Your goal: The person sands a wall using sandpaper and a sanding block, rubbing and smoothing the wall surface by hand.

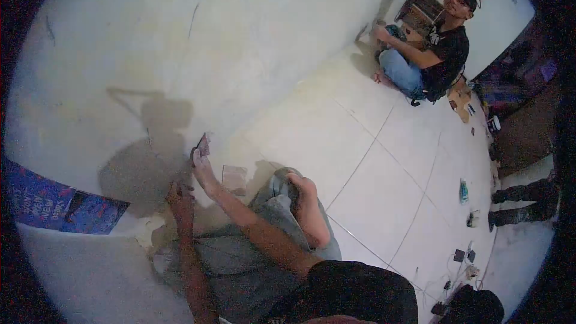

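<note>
Pale wall (240,42) w/ faint cracks, light tiled floor (360,192).

The person wears a black top with a short, plain-looking right sleeve (367,288) that leaves the forearm bare. Loose grey trousers (240,264), faintly greenish, fall in soft folds. The left hand (180,197) and right hand (203,171) are ungloved, and one visible foot (307,189) is bare. Small pale marks, too blurred to read, show low on the black cloth.

We've got pale tiles (372,162) with darker grid lines — plus a blue poster (42,201) with pinkish-red lettering, and grey trousers (240,258) on us.
</note>
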A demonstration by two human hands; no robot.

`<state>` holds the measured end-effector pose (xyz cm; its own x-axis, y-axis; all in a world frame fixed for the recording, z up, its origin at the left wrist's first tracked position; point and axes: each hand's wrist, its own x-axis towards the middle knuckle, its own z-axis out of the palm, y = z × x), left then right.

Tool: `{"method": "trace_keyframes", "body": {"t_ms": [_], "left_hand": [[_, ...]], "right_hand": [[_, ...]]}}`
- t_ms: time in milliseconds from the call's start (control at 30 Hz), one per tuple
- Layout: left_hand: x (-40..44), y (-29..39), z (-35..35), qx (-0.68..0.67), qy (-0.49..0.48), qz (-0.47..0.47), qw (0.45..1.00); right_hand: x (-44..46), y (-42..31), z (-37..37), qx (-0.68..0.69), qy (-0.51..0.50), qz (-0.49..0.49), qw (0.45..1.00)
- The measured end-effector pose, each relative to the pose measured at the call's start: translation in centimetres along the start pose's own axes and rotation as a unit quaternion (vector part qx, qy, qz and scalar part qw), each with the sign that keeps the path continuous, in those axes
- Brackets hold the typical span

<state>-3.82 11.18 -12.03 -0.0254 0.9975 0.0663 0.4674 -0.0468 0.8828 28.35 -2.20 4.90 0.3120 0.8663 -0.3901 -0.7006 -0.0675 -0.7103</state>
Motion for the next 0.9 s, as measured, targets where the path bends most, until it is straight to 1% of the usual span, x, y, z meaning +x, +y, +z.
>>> {"method": "trace_keyframes", "body": {"t_ms": [33,67,100,133,167,200,267,300,333,367,400,433,467,500,533,567,600,633,667,700,733,767,800,833,867,900], "left_hand": [[-0.2,3.2,-0.6,-0.024,0.002,-0.061,0.998],[-0.3,4.7,-1.0,-0.048,0.004,-0.121,0.992],[-0.1,2.8,-0.6,-0.047,0.005,-0.122,0.991],[0.2,-0.8,-0.1,-0.015,0.008,-0.092,0.996],[0.3,-1.3,-0.1,0.017,0.011,-0.061,0.998],[0.0,-1.8,0.0,0.019,0.014,-0.063,0.998],[-0.5,1.7,-0.2,-0.001,0.027,-0.032,0.999],[-0.3,0.8,-0.1,0.001,0.032,-0.038,0.999],[0.0,-1.4,0.3,-0.020,0.024,-0.026,0.999],[-0.1,-2.6,0.1,-0.041,0.018,-0.015,0.999],[-0.5,-1.2,-0.4,-0.002,0.001,-0.006,1.000],[-0.7,-1.0,-0.3,0.070,-0.007,0.032,0.997],[-0.8,-0.9,-0.3,0.142,-0.011,0.072,0.987],[0.0,-2.3,0.9,0.207,0.036,0.106,0.972],[0.9,-3.7,2.0,0.272,0.087,0.134,0.949],[0.9,-2.8,2.5,0.260,0.108,0.106,0.954],[1.0,-1.9,3.1,0.246,0.129,0.077,0.958],[1.0,0.2,2.5,0.179,0.086,0.039,0.979],[0.9,2.3,1.9,0.114,0.048,-0.004,0.992],[0.7,4.3,1.3,0.036,0.024,-0.038,0.998],[0.5,3.8,1.3,0.042,0.029,-0.046,0.998],[0.4,2.6,2.2,0.082,0.064,0.004,0.995],[0.5,3.0,2.3,0.120,0.094,0.057,0.987],[0.5,3.4,2.5,0.121,0.091,0.058,0.987],[0.6,5.7,2.0,0.065,0.092,0.043,0.993],[0.6,5.9,2.1,0.037,0.089,0.036,0.995]], "right_hand": [[-0.1,-0.3,0.2,-0.008,-0.010,-0.010,1.000],[0.1,-0.3,0.4,-0.008,-0.011,-0.009,1.000],[0.3,-0.3,0.5,-0.021,0.021,0.000,1.000],[0.4,-0.1,0.6,-0.035,0.052,0.011,0.998],[0.2,-0.3,1.0,-0.035,0.051,0.013,0.998],[-0.2,-0.5,1.2,-0.024,0.013,0.001,1.000],[-0.7,-0.7,1.4,-0.015,-0.028,-0.004,0.999],[-0.6,-0.4,1.1,-0.024,-0.012,-0.030,0.999],[-0.6,-0.1,0.8,-0.035,0.002,-0.054,0.998],[-0.4,0.1,0.3,-0.040,-0.003,-0.041,0.998],[-0.1,0.3,-0.7,-0.055,-0.002,-0.044,0.998],[0.0,0.4,-1.2,-0.071,-0.004,-0.042,0.997],[-0.5,0.0,-0.4,-0.079,-0.021,-0.019,0.996],[-0.1,-0.7,1.3,-0.119,-0.010,-0.052,0.992],[0.6,-0.7,1.5,-0.124,0.005,-0.050,0.991],[1.4,-0.6,1.5,-0.130,0.020,-0.048,0.990],[2.4,0.0,0.2,-0.104,0.047,-0.010,0.993],[2.4,0.3,0.1,0.104,-0.130,0.034,0.986],[3.1,0.2,1.4,0.102,-0.181,0.063,0.976],[3.9,0.8,0.0,0.103,-0.185,0.079,0.974],[5.0,1.9,-3.4,0.012,-0.127,0.076,0.989],[6.8,2.9,-7.8,-0.080,-0.066,0.070,0.992],[6.9,3.2,-7.5,-0.102,-0.035,0.064,0.992],[7.0,3.1,-7.3,-0.099,-0.015,0.059,0.993],[6.6,2.8,-6.5,-0.092,-0.003,0.055,0.994],[6.2,2.5,-5.9,-0.088,0.005,0.051,0.995]]}}
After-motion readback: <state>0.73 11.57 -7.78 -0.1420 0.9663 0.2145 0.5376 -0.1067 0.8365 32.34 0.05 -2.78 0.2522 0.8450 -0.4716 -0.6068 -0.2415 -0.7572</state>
